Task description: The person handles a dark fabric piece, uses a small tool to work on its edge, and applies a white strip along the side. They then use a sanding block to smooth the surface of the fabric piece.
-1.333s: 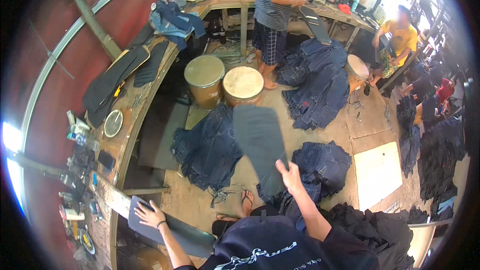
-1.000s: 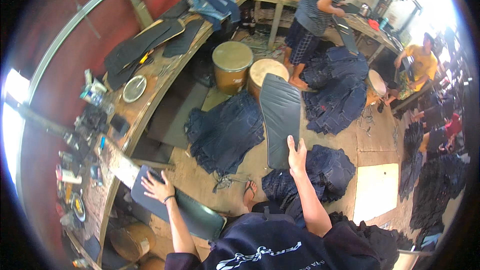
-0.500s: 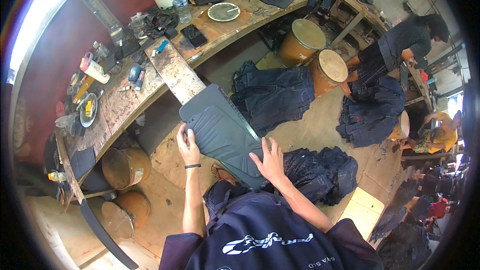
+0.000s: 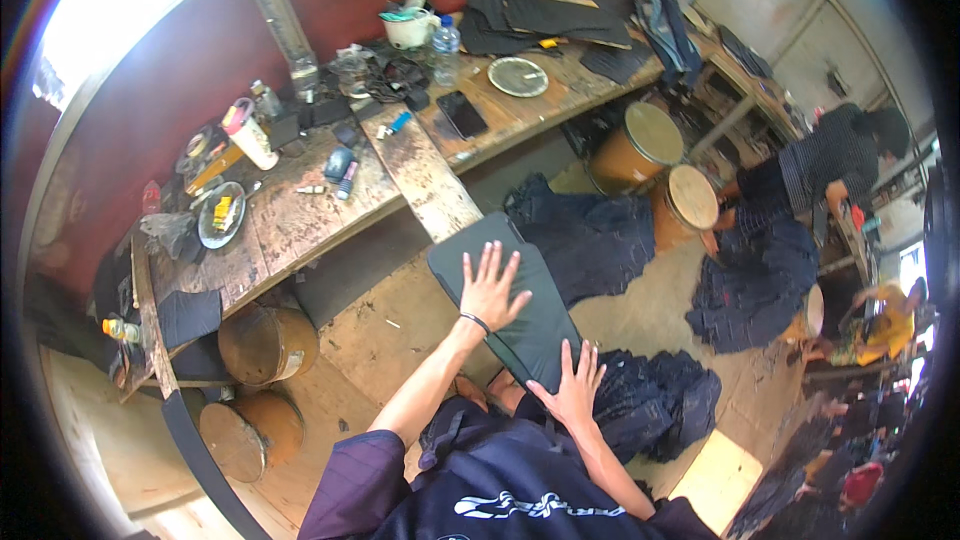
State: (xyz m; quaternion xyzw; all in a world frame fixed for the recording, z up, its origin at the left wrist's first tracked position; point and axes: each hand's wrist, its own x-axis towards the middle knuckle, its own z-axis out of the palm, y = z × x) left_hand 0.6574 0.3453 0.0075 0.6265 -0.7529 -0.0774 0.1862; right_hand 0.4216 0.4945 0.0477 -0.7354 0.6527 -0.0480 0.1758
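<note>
Fingers spread open, our left hand [image 4: 492, 290] and right hand [image 4: 573, 388] rest on the dark panel [image 4: 540, 308], its earlier creases apparently smoothed out.

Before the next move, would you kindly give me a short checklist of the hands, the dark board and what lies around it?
1. Left hand on the dark board: ok, laid over its upper part.
2. Right hand on the board: ok, at its lower right edge.
3. Board's top face free of creases: ok where it shows; cannot tell beneath the hands.
4. Board firmly seated on the plank: cannot tell; it overlaps the plank's end, but its underside is hidden.
5. Phone clear of the board: ok, lying apart on the table.
</note>
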